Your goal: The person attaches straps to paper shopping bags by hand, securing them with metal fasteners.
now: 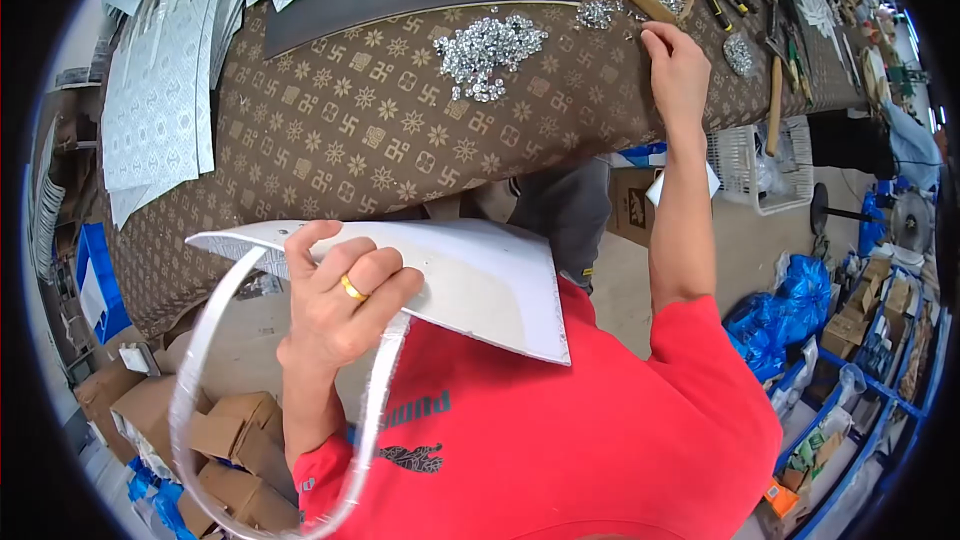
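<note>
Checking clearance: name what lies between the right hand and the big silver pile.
Head view: only bare patterned cloth between right hand and silver pile.

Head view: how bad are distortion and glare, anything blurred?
Head view: strong fisheye bend, black corners, the brown patterned tablecloth curves. Head view: even light, glints on the pile of small silver metal pieces. Head view: the left hand and its white curved panel are sharp; edge clutter smeared.

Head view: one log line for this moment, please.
left hand grips white sheet | right hand reaches metal studs | on patterned table
</note>
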